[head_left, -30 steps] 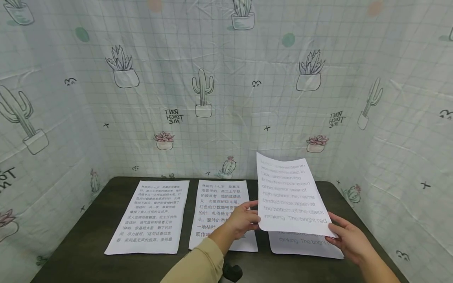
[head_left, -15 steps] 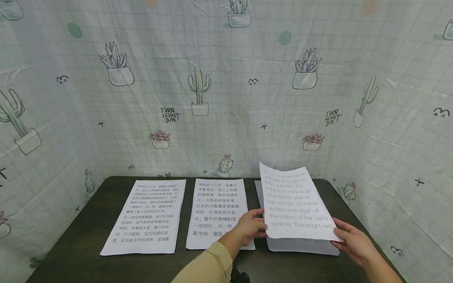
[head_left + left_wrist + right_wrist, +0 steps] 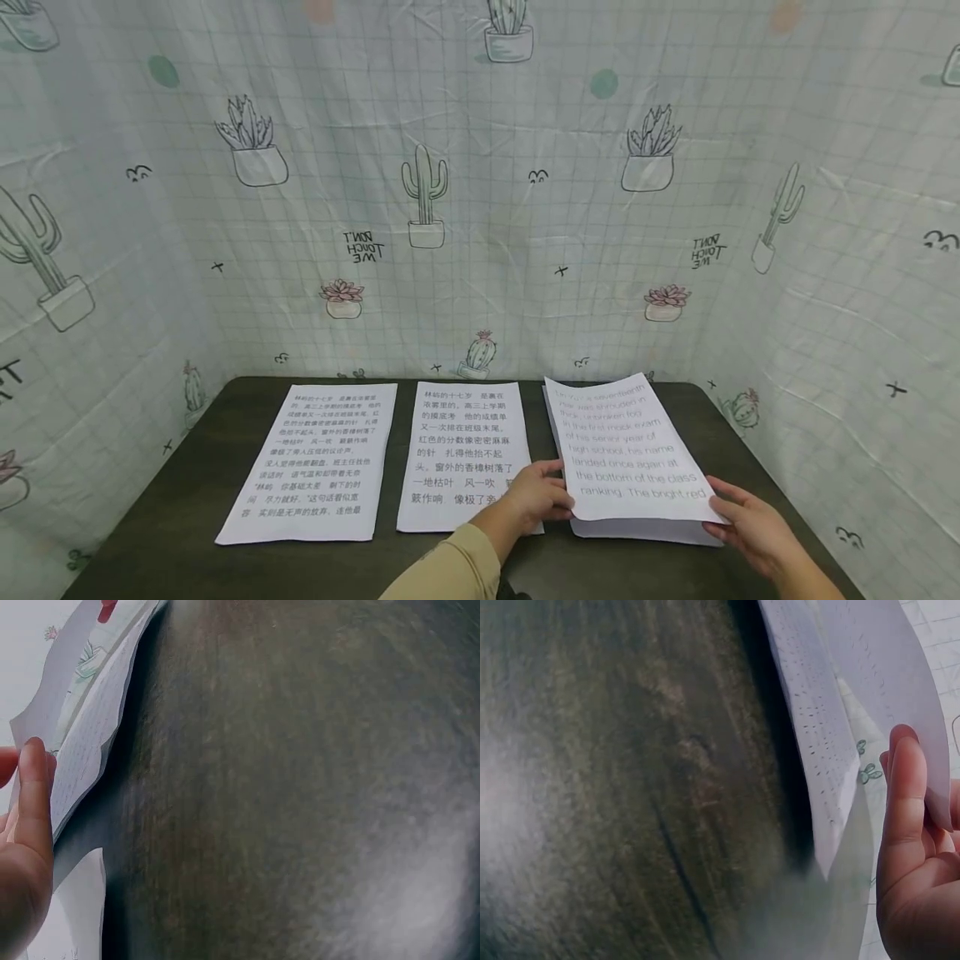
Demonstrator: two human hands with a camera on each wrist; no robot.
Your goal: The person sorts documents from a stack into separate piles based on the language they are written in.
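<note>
A white sheet of paper (image 3: 626, 450) printed with large English text is held by its two near corners, slightly bowed, close over a stack of paper (image 3: 652, 531) at the right of the table. My left hand (image 3: 538, 497) pinches its left near corner, over the right edge of the middle stack. At the opposite near corner, my right hand (image 3: 753, 525) pinches the sheet between thumb and fingers. Both wrist views show a gap between the held sheet and the stack beneath, with the left hand (image 3: 28, 840) and right hand (image 3: 915, 847) gripping its edges.
Two more paper stacks with Chinese text lie side by side, one at the left (image 3: 307, 462) and one in the middle (image 3: 465, 450) of the dark table (image 3: 172, 508). A cactus-print curtain (image 3: 495, 208) encloses the back and sides.
Both hands have lowered the held sheet toward the right stack, bringing it from tilted up to nearly flat. The left and middle stacks have stayed in place.
</note>
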